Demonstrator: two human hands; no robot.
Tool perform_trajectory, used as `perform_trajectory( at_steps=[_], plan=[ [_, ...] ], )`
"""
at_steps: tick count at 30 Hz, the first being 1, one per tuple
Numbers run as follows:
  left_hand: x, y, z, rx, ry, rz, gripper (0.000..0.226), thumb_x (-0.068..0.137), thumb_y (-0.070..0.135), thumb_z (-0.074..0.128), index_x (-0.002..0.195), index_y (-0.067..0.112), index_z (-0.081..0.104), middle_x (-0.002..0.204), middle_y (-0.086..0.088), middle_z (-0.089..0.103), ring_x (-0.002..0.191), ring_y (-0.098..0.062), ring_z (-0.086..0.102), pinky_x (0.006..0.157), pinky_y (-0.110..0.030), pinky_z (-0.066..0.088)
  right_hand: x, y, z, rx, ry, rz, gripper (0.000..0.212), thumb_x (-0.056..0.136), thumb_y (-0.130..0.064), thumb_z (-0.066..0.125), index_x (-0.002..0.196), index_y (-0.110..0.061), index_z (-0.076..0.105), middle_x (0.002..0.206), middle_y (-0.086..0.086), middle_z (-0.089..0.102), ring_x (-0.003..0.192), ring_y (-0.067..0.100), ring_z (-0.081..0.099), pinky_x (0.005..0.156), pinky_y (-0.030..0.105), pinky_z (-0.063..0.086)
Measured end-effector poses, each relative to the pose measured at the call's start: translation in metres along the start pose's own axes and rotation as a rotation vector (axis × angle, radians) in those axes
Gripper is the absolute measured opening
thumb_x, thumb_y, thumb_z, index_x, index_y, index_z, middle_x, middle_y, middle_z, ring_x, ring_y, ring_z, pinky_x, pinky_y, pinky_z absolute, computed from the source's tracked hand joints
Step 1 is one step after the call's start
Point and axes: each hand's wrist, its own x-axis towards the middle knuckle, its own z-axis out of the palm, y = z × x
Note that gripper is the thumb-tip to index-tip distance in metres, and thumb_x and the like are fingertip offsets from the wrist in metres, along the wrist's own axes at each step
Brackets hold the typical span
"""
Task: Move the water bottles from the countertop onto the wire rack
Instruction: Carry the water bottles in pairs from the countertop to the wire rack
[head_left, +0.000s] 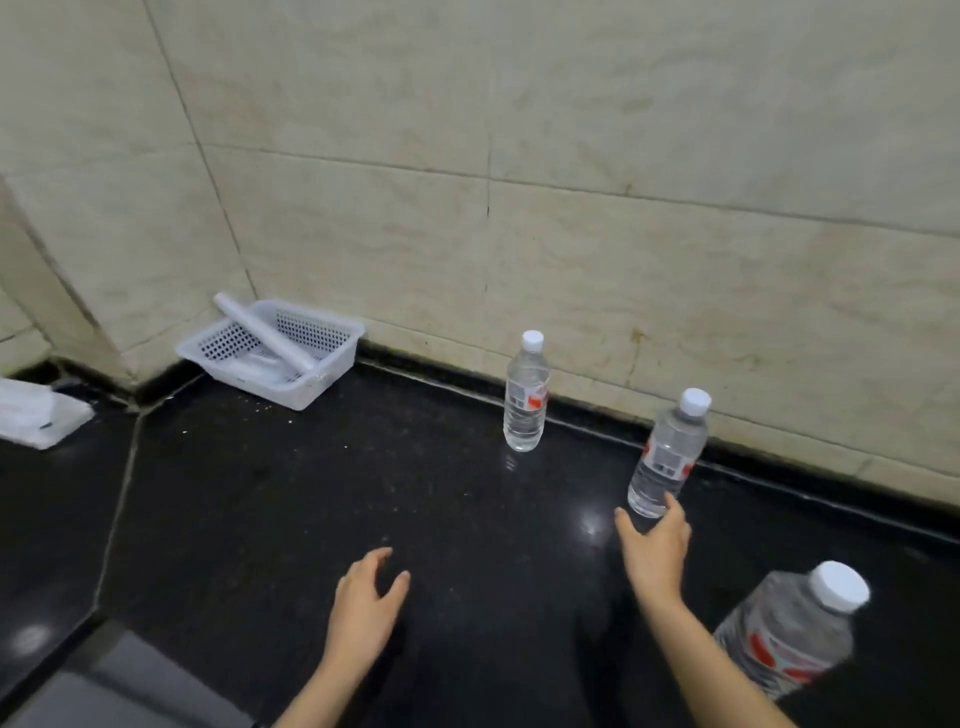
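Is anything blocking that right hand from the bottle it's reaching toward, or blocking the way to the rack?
Nothing visible. The open right hand has its fingers at the base of the middle bottle, with only bare black countertop around them. The wire rack is out of view, so that path can't be judged.

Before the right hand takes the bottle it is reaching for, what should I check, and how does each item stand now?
1. Target standing, capped: ok. The middle bottle stands on the countertop, white cap on.
2. Right hand ready to grasp: ok. Its fingers are spread by the bottle's base, not curled round it.
3. Fingertip contact with the bottle: cannot tell.
4. Left hand free: ok. It is open and holds nothing.
5. Neighbours clear: ok. The far bottle and the near bottle stand apart from the target.
6. Wire rack in sight: not ok. It is out of frame.
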Motion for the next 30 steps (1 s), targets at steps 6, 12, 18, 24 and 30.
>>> perform_trajectory(
  at_steps=[6,12,18,24,30],
  plan=[
    [0.038,0.026,0.049,0.018,-0.185,0.013,0.052,0.085,0.023,0.061,0.132,0.012,0.044,0.13,-0.01,0.053,0.123,-0.025,0.047,0.103,-0.036,0.038,0.026,0.007,0.004,0.042,0.085,0.054,0.069,0.079,-0.011,0.068,0.136,-0.001,0.031,0.136,0.027,0.038,0.129,0.035,0.033,0.105,0.038,0.029],
    [0.091,0.079,0.066,-0.028,-0.28,0.142,0.067,0.083,0.024,0.064,0.14,0.011,0.032,0.14,-0.012,0.044,0.13,-0.027,0.039,0.107,-0.038,0.034,0.055,-0.016,0.0,0.032,0.203,0.056,0.084,0.074,-0.013,0.073,0.141,-0.004,0.023,0.141,0.026,0.031,0.131,0.037,0.032,0.108,0.04,0.028],
    [0.149,0.145,0.086,-0.083,-0.285,0.266,0.092,0.074,0.028,0.073,0.145,0.01,0.018,0.152,-0.012,0.026,0.138,-0.031,0.025,0.11,-0.041,0.026,0.098,-0.043,0.005,0.022,0.254,0.05,0.101,0.065,-0.018,0.081,0.144,-0.012,0.018,0.148,0.017,0.025,0.136,0.034,0.028,0.11,0.049,0.03],
    [0.191,0.183,0.12,-0.229,-0.251,0.246,0.097,0.063,0.023,0.081,0.141,0.01,0.026,0.141,-0.017,0.041,0.128,-0.036,0.04,0.107,-0.049,0.035,0.116,-0.038,0.018,0.044,0.359,0.062,0.093,0.065,-0.011,0.081,0.14,-0.012,0.027,0.143,0.014,0.036,0.13,0.032,0.037,0.106,0.044,0.033],
    [0.211,0.189,0.132,-0.299,-0.282,0.167,0.071,0.068,0.028,0.076,0.128,0.015,0.04,0.124,-0.012,0.058,0.111,-0.032,0.056,0.091,-0.039,0.047,0.116,-0.03,0.015,0.008,0.349,0.09,0.083,0.066,-0.012,0.079,0.134,-0.013,0.033,0.133,0.012,0.049,0.121,0.031,0.049,0.099,0.04,0.04]
  ],
)
